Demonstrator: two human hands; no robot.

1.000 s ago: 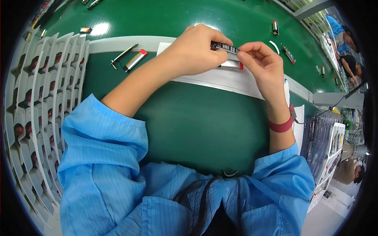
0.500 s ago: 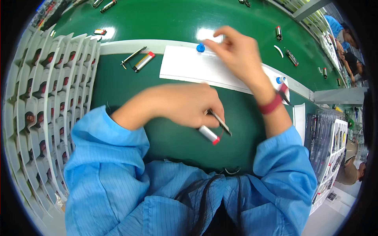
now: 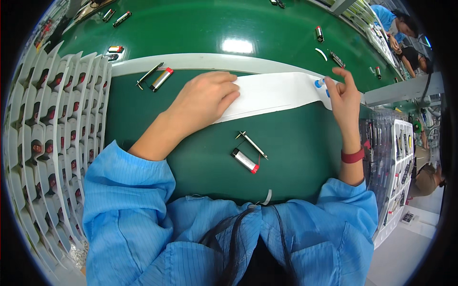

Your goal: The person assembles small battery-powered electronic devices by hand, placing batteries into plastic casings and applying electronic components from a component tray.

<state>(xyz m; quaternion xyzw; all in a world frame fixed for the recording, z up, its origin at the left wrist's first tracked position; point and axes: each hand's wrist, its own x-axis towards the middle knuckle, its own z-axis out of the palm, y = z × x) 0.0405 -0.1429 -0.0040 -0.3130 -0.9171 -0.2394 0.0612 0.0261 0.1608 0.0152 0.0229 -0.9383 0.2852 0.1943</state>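
Note:
My left hand (image 3: 202,99) grips the left end of a white paper strip (image 3: 272,93), with fingers and thumb closed on it. The strip bends up near its right end, where a blue push pin (image 3: 319,83) sits. More blue shows beside that pin, partly behind my right hand (image 3: 345,97). That hand is next to the pin, thumb and forefinger apart, with nothing visible between them. On the green mat below the strip lies a silver battery cell with a red end (image 3: 245,161), joined by a wire to a narrow circuit board (image 3: 254,144).
Another battery (image 3: 162,79) and thin board (image 3: 150,76) lie at the mat's upper left. White slotted trays (image 3: 57,124) stand at left, clear and white trays (image 3: 400,167) at right. Several batteries, including one (image 3: 319,34), rest on the green surface beyond the pale ledge (image 3: 191,60).
My left hand has let go of the wired battery and board and taken the strip's left end. The left pin is gone from its spot; my right hand has moved right to the other pin.

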